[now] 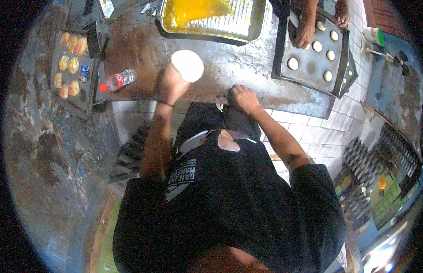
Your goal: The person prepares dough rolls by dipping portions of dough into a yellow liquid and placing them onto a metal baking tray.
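My left hand (pixel 174 85) is raised over the near part of the work table, gripping a pale, flat round of dough (pixel 188 67) that partly hides its fingers. At the table's front edge rests my right hand (pixel 246 98), its fingers curled closed. A small dark shape and a shiny metal bit (pixel 221 98) lie beside its fingertips; what the fingers hold, if anything, is hidden. Beyond both hands sits a large foil-like metal tray (pixel 260 28) with yellow, oily liquid in it.
A plastic bottle with a red cap (pixel 119 80) lies on the table's left. Farther left, a dark tray (pixel 87 59) bears several wrapped buns. At the right, another person's hands (pixel 305 34) work over a baking tray (pixel 307 68) with several small dough rounds.
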### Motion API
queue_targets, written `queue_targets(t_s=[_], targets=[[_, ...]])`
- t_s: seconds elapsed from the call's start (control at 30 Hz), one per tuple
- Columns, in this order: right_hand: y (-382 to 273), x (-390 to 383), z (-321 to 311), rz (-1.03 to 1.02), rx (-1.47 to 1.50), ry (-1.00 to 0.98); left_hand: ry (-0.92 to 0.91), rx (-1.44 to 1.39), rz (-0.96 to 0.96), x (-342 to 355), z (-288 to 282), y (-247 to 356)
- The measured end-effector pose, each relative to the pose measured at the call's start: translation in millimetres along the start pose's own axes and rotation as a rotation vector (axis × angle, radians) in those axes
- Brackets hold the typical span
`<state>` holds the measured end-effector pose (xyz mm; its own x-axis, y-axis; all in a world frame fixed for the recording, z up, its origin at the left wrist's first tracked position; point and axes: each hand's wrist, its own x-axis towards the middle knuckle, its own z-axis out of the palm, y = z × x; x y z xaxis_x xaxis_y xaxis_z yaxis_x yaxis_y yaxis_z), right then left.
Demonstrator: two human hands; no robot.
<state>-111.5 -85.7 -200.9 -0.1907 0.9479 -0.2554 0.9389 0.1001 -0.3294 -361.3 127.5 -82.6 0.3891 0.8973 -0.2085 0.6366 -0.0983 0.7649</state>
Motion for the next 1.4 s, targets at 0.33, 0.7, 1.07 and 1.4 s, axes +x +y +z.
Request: queue_targets(t_s=[0.33, 0.7, 1.07, 1.4], targets=[[69.7, 153.3, -103.3, 0.124, 0.257, 0.323, 0.120, 0.091, -0.025, -12.9, -44.6, -115.4], [104.7, 253.0, -101.0, 0.106, 0.127, 0.221, 0.335, -0.479, -0.186, -21.8, -60.8, -47.0], [140.6, 263.8, -104.0, -0.014, 0.333, -0.164, 0.130, 0.108, 0.118, -9.8, -73.1, -49.0], [22.0, 181.6, -213.2, -0.086, 0.927, -0.028, 0.212, -0.173, 0.030, 35.0, -26.2, -41.9]])
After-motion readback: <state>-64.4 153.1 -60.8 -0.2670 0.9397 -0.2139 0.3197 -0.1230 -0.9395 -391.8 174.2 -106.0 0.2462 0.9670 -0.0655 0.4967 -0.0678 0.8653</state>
